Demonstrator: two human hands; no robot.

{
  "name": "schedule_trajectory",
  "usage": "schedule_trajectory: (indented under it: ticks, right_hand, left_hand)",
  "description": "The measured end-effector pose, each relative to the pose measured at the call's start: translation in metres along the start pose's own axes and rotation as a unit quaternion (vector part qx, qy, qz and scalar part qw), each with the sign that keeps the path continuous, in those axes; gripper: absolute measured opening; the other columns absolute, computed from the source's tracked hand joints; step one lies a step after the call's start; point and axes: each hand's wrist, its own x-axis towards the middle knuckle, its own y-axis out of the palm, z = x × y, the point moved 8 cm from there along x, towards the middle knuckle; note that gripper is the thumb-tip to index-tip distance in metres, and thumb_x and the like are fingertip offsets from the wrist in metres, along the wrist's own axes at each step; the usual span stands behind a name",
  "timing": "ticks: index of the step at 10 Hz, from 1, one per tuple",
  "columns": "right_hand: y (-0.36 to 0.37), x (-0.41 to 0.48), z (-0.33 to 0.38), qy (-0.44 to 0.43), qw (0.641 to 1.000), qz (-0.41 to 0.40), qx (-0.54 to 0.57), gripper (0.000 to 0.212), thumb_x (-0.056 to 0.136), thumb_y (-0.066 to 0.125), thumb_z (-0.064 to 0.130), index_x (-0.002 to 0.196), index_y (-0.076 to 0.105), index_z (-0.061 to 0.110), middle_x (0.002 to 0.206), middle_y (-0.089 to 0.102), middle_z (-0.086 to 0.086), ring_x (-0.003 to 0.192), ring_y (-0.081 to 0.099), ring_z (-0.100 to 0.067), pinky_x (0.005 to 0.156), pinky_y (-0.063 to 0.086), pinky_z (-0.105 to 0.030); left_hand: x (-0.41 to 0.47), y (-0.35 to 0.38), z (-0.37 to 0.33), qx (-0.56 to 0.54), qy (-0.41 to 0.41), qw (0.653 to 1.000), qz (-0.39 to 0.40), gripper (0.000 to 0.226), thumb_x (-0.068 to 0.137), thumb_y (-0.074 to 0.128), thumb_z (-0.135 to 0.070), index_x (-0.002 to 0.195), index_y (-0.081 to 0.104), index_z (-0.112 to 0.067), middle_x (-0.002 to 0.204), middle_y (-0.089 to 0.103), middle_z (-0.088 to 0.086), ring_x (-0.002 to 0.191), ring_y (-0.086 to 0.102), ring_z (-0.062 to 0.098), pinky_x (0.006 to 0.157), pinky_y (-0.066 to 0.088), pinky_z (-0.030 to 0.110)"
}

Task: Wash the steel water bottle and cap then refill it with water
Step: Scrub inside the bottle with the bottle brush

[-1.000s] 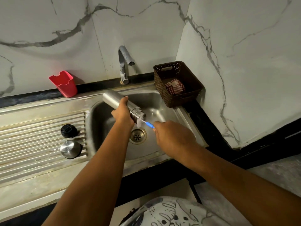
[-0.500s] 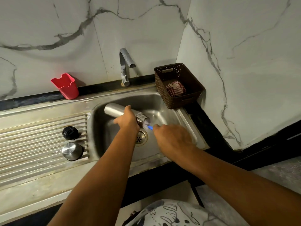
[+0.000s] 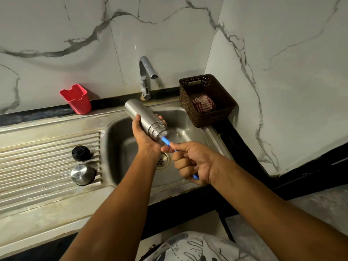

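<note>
On my far left a red plastic cup [image 3: 77,99] stands by the wall, and on the ribbed drainboard [image 3: 37,166] a black cap [image 3: 81,153] lies just behind the steel cap [image 3: 82,174]. Over the sink [image 3: 122,151] my left hand [image 3: 146,142] has its fingers wrapped round the steel water bottle [image 3: 142,115], which is tilted with its open mouth pointing down and to the right. A blue-handled bottle brush [image 3: 166,140] enters that mouth, its handle gripped in the curled fingers of my right hand [image 3: 195,162], and a brown basket [image 3: 211,119] with a checked cloth [image 3: 204,103] sits at the sink's far right corner.
</note>
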Motion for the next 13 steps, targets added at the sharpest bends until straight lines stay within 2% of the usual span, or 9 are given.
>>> schedule_trajectory:
  ticks: [1, 3, 5, 6, 8, 9, 11, 12, 13]
  right_hand:
    - [-0.007, 0.001, 0.010, -0.037, 0.994, -0.048, -0.087, 0.025, 0.108, 0.048, 0.025, 0.103, 0.065, 0.009, 0.053, 0.033, 0.009, 0.036, 0.023, -0.003, 0.030, 0.017, -0.016]
    - [0.001, -0.030, 0.065, -0.281, 0.448, -0.283, -0.800, 0.026, 0.106, 0.047, 0.018, 0.129, 0.057, 0.015, 0.076, 0.046, 0.003, 0.056, 0.042, -0.015, 0.046, 0.023, -0.028]
    - [0.004, -0.029, 0.061, -0.286, 0.279, -0.310, -0.862, 0.022, 0.103, 0.055, 0.020, 0.124, 0.061, 0.018, 0.090, 0.064, -0.001, 0.063, 0.052, -0.016, 0.051, 0.030, -0.030]
    - [-0.005, -0.017, 0.050, -0.292, 0.341, -0.318, -0.835, 0.018, 0.105, 0.052, 0.028, 0.115, 0.066, 0.022, 0.078, 0.064, 0.003, 0.060, 0.058, -0.017, 0.047, 0.030, -0.029]
    - [-0.041, 0.020, 0.007, 0.009, 0.990, -0.058, -0.129, 0.030, 0.106, 0.050, 0.037, 0.096, 0.065, 0.013, 0.057, 0.029, 0.009, 0.042, 0.021, -0.004, 0.035, 0.015, -0.018]
    - [-0.048, 0.018, 0.018, -0.056, 0.971, -0.085, -0.217, 0.032, 0.106, 0.051, 0.037, 0.100, 0.068, 0.011, 0.058, 0.034, 0.008, 0.044, 0.025, -0.006, 0.039, 0.019, -0.021]
    - [-0.016, -0.017, 0.065, -0.318, 0.339, -0.370, -0.804, 0.016, 0.103, 0.056, 0.029, 0.104, 0.068, 0.018, 0.074, 0.060, 0.002, 0.057, 0.043, -0.014, 0.049, 0.029, -0.028]
    - [-0.018, -0.014, 0.053, -0.328, 0.410, -0.342, -0.779, 0.028, 0.107, 0.045, 0.037, 0.094, 0.065, 0.022, 0.065, 0.053, 0.007, 0.052, 0.046, -0.013, 0.046, 0.025, -0.026]
    - [-0.056, 0.012, 0.040, -0.180, 0.829, -0.234, -0.474, 0.038, 0.106, 0.047, 0.042, 0.082, 0.066, 0.020, 0.055, 0.043, 0.011, 0.047, 0.041, -0.010, 0.043, 0.025, -0.023]
  left_hand:
    - [0.003, 0.005, -0.007, 0.022, 0.017, 1.000, -0.007, 0.065, 0.089, 0.071, -0.047, 0.131, 0.056, 0.001, 0.090, 0.068, 0.015, 0.076, 0.070, 0.027, 0.075, 0.060, 0.037]
    - [0.000, -0.011, -0.008, 0.096, 0.039, 0.985, -0.135, 0.063, 0.087, 0.078, -0.040, 0.134, 0.052, -0.008, 0.108, 0.072, 0.017, 0.073, 0.077, 0.028, 0.061, 0.062, 0.039]
    - [-0.001, -0.035, -0.018, 0.094, 0.078, 0.958, -0.259, 0.077, 0.084, 0.081, -0.038, 0.146, 0.043, -0.016, 0.115, 0.068, 0.019, 0.069, 0.078, 0.031, 0.054, 0.062, 0.041]
    - [0.000, -0.037, -0.020, 0.095, 0.092, 0.961, -0.244, 0.077, 0.086, 0.080, -0.037, 0.148, 0.039, -0.017, 0.115, 0.068, 0.020, 0.074, 0.079, 0.032, 0.060, 0.065, 0.046]
    - [-0.001, -0.022, -0.015, 0.109, 0.041, 0.988, -0.100, 0.067, 0.084, 0.078, -0.049, 0.131, 0.054, -0.007, 0.102, 0.073, 0.016, 0.078, 0.076, 0.026, 0.073, 0.063, 0.039]
    - [0.002, -0.016, -0.022, 0.128, 0.064, 0.985, -0.099, 0.073, 0.080, 0.082, -0.046, 0.137, 0.049, -0.015, 0.118, 0.071, 0.019, 0.090, 0.077, 0.031, 0.071, 0.063, 0.043]
    - [0.000, -0.031, -0.026, 0.087, 0.135, 0.960, -0.230, 0.086, 0.089, 0.079, -0.036, 0.158, 0.028, -0.027, 0.125, 0.063, 0.015, 0.090, 0.077, 0.034, 0.079, 0.066, 0.052]
    - [0.000, -0.036, -0.021, 0.100, 0.129, 0.961, -0.223, 0.084, 0.089, 0.079, -0.036, 0.157, 0.031, -0.025, 0.123, 0.064, 0.015, 0.090, 0.077, 0.033, 0.078, 0.066, 0.051]
    - [0.002, -0.032, -0.019, 0.117, 0.105, 0.973, -0.169, 0.073, 0.086, 0.079, -0.040, 0.146, 0.043, -0.019, 0.124, 0.068, 0.019, 0.088, 0.077, 0.032, 0.072, 0.065, 0.049]
